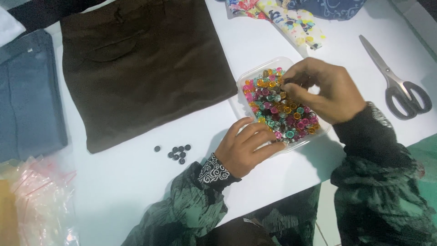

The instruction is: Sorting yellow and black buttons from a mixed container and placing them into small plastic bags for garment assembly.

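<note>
The right hand (321, 91) hovers over a clear plastic tray (246, 78) of small bright beads (282, 111), its fingertips pinched narrowly together at the tray's far side; whether a bead sits between them cannot be told. The left hand (246, 146) rests on the white desk (136, 182) with its fingers loosely curled against the tray's near rim, steadying it and holding nothing. The tray sits directly under and between both hands, toward the desk's near right part. A likely slip, judging from the shallow, heaped tray: a nudge from the left fingers or a dragging right wrist could tip it and scatter beads across the desk. Just left of the left hand lies a small cluster of dark buttons (177, 152), close enough to be swept aside. Beyond them a brown folded garment (145, 68) covers the far middle, blue cloth (27, 95) lies along the left edge, scissors (396, 82) near the right edge, and floral fabric (282, 16) at the far edge.
</note>
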